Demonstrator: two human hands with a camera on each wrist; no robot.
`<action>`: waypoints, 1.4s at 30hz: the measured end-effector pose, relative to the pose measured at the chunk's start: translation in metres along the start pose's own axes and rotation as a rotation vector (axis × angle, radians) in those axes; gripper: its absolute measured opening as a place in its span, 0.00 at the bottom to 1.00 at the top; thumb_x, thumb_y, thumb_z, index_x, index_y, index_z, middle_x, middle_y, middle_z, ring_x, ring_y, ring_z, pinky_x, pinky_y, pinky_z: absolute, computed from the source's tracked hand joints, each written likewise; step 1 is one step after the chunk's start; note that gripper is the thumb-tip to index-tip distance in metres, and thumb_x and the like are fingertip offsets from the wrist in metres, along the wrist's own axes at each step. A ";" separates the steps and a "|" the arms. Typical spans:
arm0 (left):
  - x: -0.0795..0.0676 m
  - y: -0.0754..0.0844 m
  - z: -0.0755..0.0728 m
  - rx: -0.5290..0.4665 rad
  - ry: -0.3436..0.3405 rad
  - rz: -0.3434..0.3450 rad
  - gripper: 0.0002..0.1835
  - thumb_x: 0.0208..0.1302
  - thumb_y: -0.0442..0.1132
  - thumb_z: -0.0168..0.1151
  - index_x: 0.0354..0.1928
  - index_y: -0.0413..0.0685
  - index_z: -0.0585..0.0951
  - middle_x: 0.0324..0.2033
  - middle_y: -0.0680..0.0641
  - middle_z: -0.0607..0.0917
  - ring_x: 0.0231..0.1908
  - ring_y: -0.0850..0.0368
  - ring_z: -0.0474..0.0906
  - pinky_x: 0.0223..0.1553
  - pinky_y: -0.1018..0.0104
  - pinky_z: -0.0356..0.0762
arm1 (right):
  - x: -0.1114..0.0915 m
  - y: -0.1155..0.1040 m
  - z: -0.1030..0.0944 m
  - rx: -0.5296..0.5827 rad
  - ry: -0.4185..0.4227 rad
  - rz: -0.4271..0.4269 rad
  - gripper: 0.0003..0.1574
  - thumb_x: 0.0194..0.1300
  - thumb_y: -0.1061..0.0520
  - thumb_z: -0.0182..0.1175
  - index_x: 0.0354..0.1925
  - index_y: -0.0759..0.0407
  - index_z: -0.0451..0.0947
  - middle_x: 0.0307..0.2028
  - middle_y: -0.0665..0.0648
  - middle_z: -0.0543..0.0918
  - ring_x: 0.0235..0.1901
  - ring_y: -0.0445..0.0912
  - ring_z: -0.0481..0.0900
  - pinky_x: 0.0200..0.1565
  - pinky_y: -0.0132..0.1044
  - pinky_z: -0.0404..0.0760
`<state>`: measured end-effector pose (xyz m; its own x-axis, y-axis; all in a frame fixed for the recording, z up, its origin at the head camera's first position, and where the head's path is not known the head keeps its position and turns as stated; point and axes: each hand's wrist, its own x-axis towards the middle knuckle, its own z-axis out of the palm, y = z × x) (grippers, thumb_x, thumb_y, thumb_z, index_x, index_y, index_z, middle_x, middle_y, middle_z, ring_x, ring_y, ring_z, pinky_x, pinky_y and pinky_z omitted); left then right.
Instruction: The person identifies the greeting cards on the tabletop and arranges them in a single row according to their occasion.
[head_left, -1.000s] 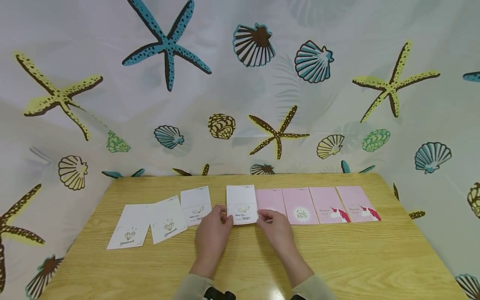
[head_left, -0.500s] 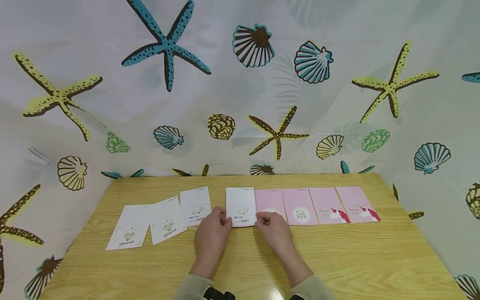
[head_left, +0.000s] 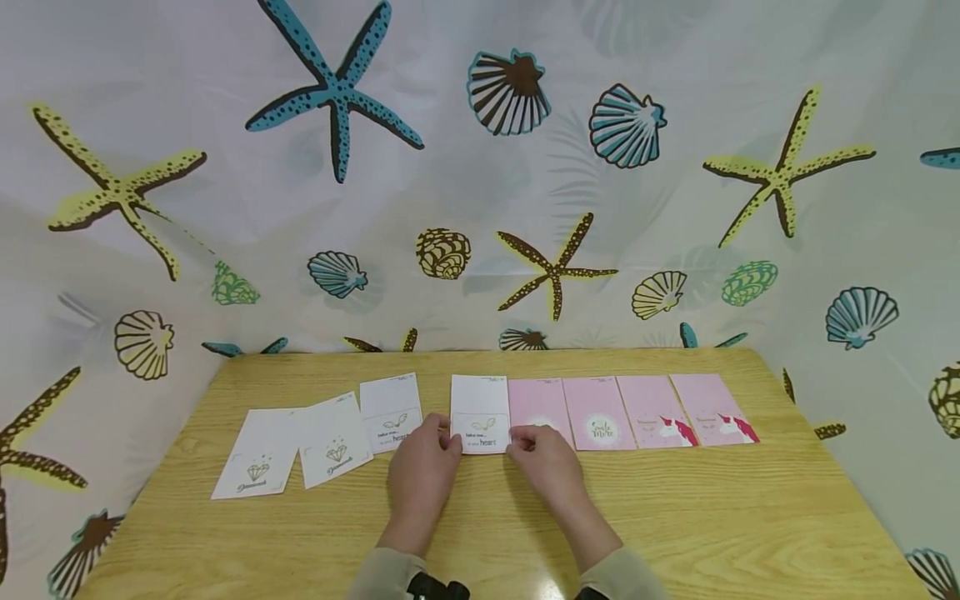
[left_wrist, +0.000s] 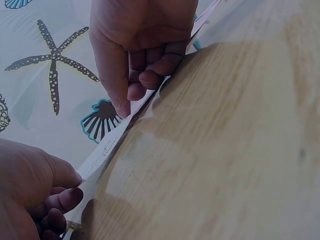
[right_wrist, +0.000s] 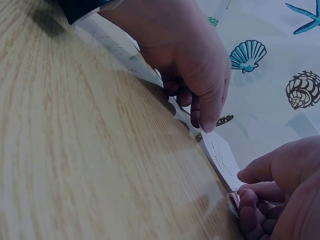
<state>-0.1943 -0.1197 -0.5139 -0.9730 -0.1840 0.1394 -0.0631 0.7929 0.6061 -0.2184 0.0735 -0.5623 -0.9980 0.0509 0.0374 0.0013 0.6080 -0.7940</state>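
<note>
In the head view, a white greeting card (head_left: 480, 396) with gold wings and the word "heart" stands in the middle of the row. My left hand (head_left: 422, 479) pinches its lower left corner between thumb and fingers. At the opposite lower corner, my right hand (head_left: 552, 467) pinches the edge the same way. Both wrist views show the card (left_wrist: 102, 152) edge-on, close over the wooden table (left_wrist: 215, 140), its ends between the fingertips. A matching white card (head_left: 390, 400) lies just left, partly covered by my left hand. A pink card (head_left: 536, 396) borders the held one on the right.
Two white diamond cards (head_left: 258, 442) lie tilted at the left. Rightward in the row come a pink "Smile More" card (head_left: 600, 400) and two pink unicorn cards (head_left: 712, 400). Behind the table hangs a curtain (head_left: 450, 183) printed with starfish and shells.
The held card has come down slightly toward me and lies nearer the table, level with the pink cards. Both hands have shifted a little with it and kept their pinch.
</note>
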 end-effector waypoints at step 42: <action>-0.006 0.001 0.000 0.034 0.009 0.071 0.16 0.71 0.37 0.75 0.57 0.39 0.89 0.38 0.45 0.84 0.40 0.46 0.80 0.41 0.47 0.81 | -0.035 -0.057 -0.033 -0.046 -0.053 0.027 0.18 0.75 0.56 0.63 0.56 0.56 0.92 0.48 0.51 0.90 0.44 0.46 0.80 0.50 0.48 0.80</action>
<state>-0.1889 -0.1180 -0.5146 -0.9733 -0.1321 0.1879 -0.0021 0.8232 0.5678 -0.1815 0.0637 -0.4986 -0.9995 0.0267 -0.0164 0.0298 0.6427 -0.7656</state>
